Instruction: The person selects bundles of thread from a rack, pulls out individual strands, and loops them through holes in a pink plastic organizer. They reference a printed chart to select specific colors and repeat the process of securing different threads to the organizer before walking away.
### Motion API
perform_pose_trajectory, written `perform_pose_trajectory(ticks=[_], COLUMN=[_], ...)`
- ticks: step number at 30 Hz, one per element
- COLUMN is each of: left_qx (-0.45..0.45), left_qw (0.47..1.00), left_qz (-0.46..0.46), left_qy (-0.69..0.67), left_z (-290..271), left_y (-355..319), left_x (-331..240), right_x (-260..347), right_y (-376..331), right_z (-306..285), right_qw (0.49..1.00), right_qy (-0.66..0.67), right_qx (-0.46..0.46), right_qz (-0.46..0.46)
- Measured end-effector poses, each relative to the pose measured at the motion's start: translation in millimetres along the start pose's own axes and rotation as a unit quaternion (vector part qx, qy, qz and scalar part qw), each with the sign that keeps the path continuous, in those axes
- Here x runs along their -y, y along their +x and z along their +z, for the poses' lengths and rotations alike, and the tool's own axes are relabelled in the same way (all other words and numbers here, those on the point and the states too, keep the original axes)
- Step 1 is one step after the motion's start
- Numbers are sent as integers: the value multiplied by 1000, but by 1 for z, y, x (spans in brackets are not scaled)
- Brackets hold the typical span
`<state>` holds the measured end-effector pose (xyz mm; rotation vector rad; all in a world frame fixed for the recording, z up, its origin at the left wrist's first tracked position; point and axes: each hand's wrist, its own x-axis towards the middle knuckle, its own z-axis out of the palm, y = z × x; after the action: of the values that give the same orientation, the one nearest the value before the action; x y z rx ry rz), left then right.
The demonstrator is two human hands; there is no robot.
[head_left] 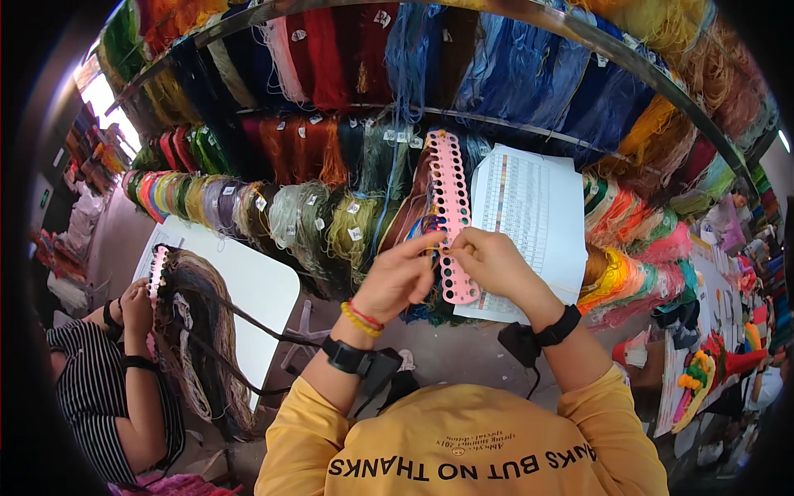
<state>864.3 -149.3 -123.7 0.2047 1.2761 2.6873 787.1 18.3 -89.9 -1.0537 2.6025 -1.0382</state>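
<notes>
A long pink thread holder [451, 178] with two rows of round holes stands in front of me, colored threads hanging along its left side. My left hand [399, 277] is at the holder's lower left edge, index finger stretched across and the other fingers curled. From the right, my right hand [494, 263] reaches over the holder's lower half, thumb and fingertips pinched together. A short stretch of yellowish thread [433, 249] shows between the two hands; its ends are hidden by fingers. Printed chart sheets [529, 215] lie just right of the holder.
Bundled skeins [331, 223] in many colors hang from racks ahead. At left, another person's hand [138, 306] holds a similar pink holder [157, 269] with dark threads, over a white table [269, 285]. Dark straps hang between us. More people and thread are far right.
</notes>
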Motion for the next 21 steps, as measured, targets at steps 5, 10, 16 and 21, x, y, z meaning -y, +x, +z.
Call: perform_pose_trajectory(ticks=[5,10,16,21], left_qx=[-95,-113,-99,-159], left_qw=[949,961,970,964], left_qz=[-8,45,64,64], left_qy=[300,250,213,201], left_z=[3,-6,-9,-22], left_y=[17,24,18,4], left_x=[21,29,30,16], right_x=[-6,-32,-30,-27], right_y=[5,24,38,39], right_z=[-3,-3,-7,-9], right_qw=[968,982,958,956], right_qy=[240,27,192,221], right_qx=[32,-105,1,31], right_qz=[63,155,214,190])
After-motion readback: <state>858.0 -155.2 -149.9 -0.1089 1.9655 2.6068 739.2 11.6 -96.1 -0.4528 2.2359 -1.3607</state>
